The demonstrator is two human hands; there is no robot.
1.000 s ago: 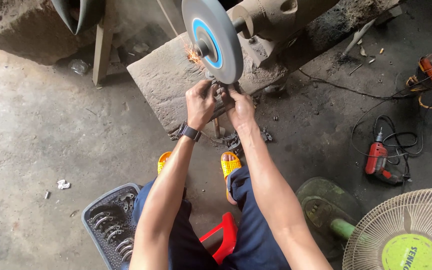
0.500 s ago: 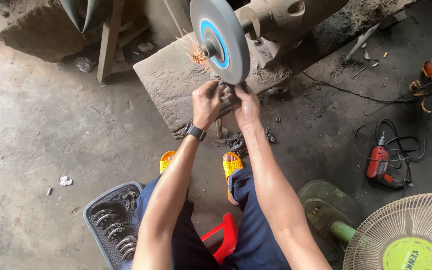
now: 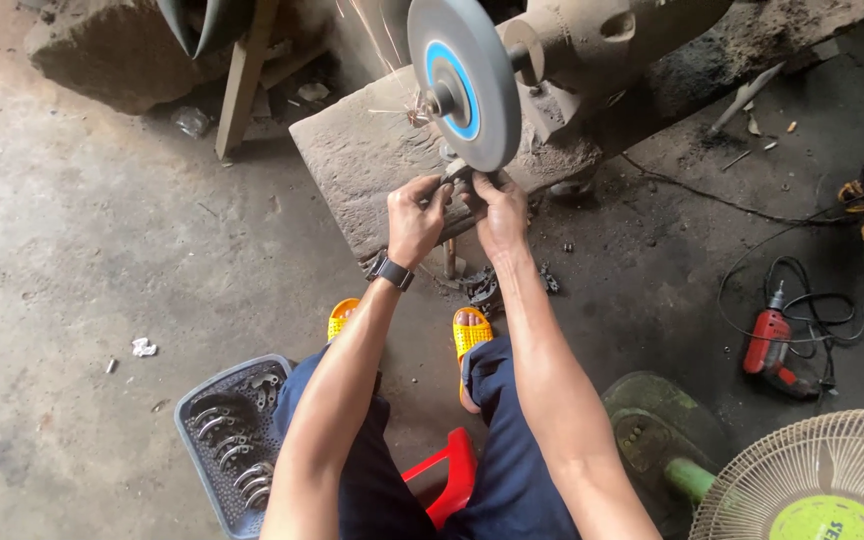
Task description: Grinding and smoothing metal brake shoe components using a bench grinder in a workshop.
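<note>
head view shows both hands pinched tight around a small metal piece [image 3: 459, 178], and that piece is mostly buried under the fingers, so its shape is hard to make out. the left hand [image 3: 414, 215], with a dark watch [image 3: 391, 271] at the wrist, grips it from one side; the right hand [image 3: 501, 210] grips it from the other, the two hands almost touching. the piece sits between the fingertips, pressed up against the lower edge of the grey grinding wheel [image 3: 466, 78] just above them, and sparks fly off beside the wheel. the wheel's motor [image 3: 602, 40] is cut off at the top edge. below the hands, yellow sandals [image 3: 468, 333] and a red stool [image 3: 444, 474] show between the knees. near the left elbow stands a grey basket [image 3: 202, 405] of curved metal parts. well off past the right arm lie a red drill [image 3: 770, 342] and a fan [image 3: 817, 480], partly out of frame.
</note>
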